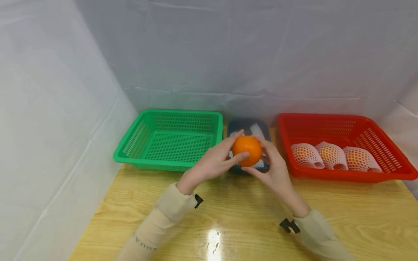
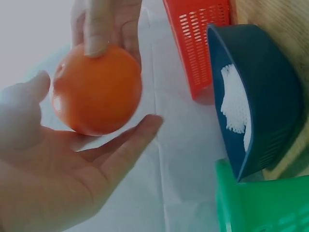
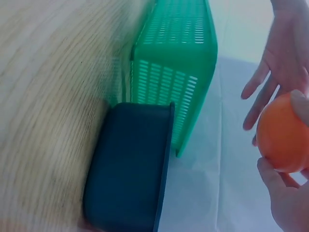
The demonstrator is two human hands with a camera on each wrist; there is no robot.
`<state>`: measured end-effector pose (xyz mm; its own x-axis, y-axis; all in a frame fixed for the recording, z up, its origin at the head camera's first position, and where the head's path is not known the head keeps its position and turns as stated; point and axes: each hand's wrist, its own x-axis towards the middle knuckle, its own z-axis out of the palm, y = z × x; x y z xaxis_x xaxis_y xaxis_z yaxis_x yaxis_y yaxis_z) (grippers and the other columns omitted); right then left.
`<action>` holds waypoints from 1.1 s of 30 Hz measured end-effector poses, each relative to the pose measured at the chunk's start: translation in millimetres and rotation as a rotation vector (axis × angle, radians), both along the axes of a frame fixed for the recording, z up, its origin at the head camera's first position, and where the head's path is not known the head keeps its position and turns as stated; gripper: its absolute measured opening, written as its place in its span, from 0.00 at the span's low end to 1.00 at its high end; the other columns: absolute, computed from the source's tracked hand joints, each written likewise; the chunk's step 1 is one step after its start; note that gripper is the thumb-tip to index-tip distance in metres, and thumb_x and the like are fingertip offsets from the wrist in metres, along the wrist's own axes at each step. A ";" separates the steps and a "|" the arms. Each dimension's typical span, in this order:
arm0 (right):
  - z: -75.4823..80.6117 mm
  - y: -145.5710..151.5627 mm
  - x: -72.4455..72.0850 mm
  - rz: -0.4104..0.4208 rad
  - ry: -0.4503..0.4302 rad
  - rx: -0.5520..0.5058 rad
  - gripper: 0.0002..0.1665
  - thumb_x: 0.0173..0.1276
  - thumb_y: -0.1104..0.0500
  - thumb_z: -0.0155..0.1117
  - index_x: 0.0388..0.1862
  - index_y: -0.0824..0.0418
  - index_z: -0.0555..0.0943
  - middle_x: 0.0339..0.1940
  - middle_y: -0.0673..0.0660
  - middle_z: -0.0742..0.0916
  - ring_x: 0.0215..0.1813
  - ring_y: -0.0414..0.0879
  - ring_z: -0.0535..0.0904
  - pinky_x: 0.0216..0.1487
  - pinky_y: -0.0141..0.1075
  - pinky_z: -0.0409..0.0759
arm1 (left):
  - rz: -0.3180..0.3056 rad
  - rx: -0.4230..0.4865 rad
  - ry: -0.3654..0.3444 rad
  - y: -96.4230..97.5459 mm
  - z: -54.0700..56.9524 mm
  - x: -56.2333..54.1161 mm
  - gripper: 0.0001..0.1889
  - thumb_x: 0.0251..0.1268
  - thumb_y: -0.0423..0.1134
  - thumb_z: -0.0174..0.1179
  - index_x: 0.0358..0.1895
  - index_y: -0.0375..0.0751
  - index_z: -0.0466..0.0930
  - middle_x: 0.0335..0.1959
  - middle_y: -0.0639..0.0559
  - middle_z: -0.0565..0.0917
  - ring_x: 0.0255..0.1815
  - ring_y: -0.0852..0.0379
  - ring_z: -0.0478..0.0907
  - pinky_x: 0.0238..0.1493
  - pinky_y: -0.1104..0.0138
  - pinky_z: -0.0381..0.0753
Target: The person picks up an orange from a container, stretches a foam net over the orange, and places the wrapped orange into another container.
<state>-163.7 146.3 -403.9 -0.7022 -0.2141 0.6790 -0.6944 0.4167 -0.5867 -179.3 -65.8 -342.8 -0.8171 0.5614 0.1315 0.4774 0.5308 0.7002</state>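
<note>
A bare orange [image 1: 247, 150] is held up between the two hands, above a small dark blue bin [image 2: 270, 92]. My right hand [image 1: 275, 168] grips it, with thumb and fingers bent against its skin. Around the orange's other side, my left hand [image 1: 213, 161] spreads with straight fingers, its thumb passing in front in the head view. In the left wrist view the left palm [image 2: 63, 179] faces the fruit. White foam nets [image 1: 258, 131] lie inside the bin, partly hidden behind the hands and fruit.
To the left stands a green basket [image 1: 130, 159] with slotted walls. A red basket [image 1: 346, 175] on the right holds three fruits in foam nets [image 1: 333, 156]. All stand on a wooden table [image 1: 248, 217], with white sheeting [image 1: 196, 54] behind and at the sides.
</note>
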 end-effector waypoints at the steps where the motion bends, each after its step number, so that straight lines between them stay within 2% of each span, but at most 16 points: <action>1: 0.6 1.3 0.9 -0.003 -0.032 -0.017 0.56 0.46 0.72 0.84 0.75 0.63 0.68 0.68 0.61 0.77 0.59 0.52 0.78 0.55 0.23 0.78 | -0.011 0.011 0.018 0.4 -1.3 0.6 0.39 0.76 0.56 0.55 0.83 0.51 0.49 0.80 0.50 0.60 0.60 0.53 0.77 0.58 0.58 0.81; 4: 2.2 5.5 3.9 -0.007 -0.119 -0.063 0.54 0.51 0.72 0.81 0.76 0.60 0.67 0.69 0.60 0.76 0.61 0.49 0.78 0.56 0.22 0.77 | -0.050 0.066 0.079 1.2 -6.0 0.8 0.41 0.73 0.52 0.61 0.82 0.55 0.50 0.78 0.50 0.62 0.61 0.55 0.75 0.54 0.60 0.83; 9: 2.1 12.5 9.5 0.016 -0.244 -0.108 0.51 0.57 0.71 0.76 0.78 0.58 0.65 0.71 0.59 0.76 0.63 0.34 0.75 0.59 0.22 0.75 | -0.095 0.139 0.192 2.3 -16.7 0.6 0.46 0.64 0.47 0.71 0.81 0.55 0.54 0.76 0.51 0.67 0.68 0.54 0.71 0.54 0.63 0.82; 12: 1.7 15.4 13.3 0.052 -0.299 -0.127 0.49 0.60 0.70 0.75 0.78 0.56 0.65 0.72 0.61 0.75 0.63 0.30 0.74 0.59 0.22 0.75 | -0.104 0.186 0.208 4.2 -23.3 2.2 0.48 0.60 0.45 0.74 0.81 0.53 0.55 0.75 0.50 0.67 0.67 0.52 0.73 0.55 0.65 0.82; 17: 1.1 18.6 18.4 0.060 -0.320 -0.089 0.46 0.61 0.69 0.75 0.77 0.56 0.67 0.69 0.63 0.78 0.61 0.33 0.77 0.58 0.22 0.76 | -0.100 0.265 0.143 7.4 -34.0 6.6 0.46 0.59 0.40 0.75 0.79 0.46 0.59 0.73 0.46 0.69 0.61 0.49 0.78 0.53 0.66 0.84; 22: -3.4 20.8 21.6 0.035 -0.302 -0.024 0.42 0.62 0.67 0.74 0.75 0.59 0.69 0.68 0.61 0.77 0.61 0.37 0.75 0.59 0.20 0.74 | -0.076 0.275 0.039 10.2 -42.5 12.9 0.43 0.62 0.40 0.73 0.77 0.40 0.60 0.73 0.44 0.70 0.58 0.47 0.81 0.51 0.69 0.84; 27: -10.0 21.1 24.3 0.049 -0.273 -0.034 0.44 0.60 0.71 0.75 0.74 0.60 0.69 0.69 0.62 0.76 0.59 0.34 0.75 0.59 0.21 0.75 | -0.060 0.275 -0.032 10.7 -49.1 17.1 0.42 0.63 0.40 0.73 0.76 0.40 0.60 0.72 0.44 0.71 0.55 0.47 0.83 0.49 0.70 0.85; 33: -15.4 21.7 25.8 0.093 -0.266 -0.036 0.43 0.56 0.73 0.76 0.71 0.61 0.73 0.67 0.61 0.78 0.60 0.35 0.76 0.59 0.23 0.76 | -0.006 0.258 -0.099 8.9 -57.7 19.9 0.41 0.61 0.43 0.74 0.74 0.42 0.62 0.71 0.45 0.72 0.55 0.47 0.83 0.47 0.66 0.86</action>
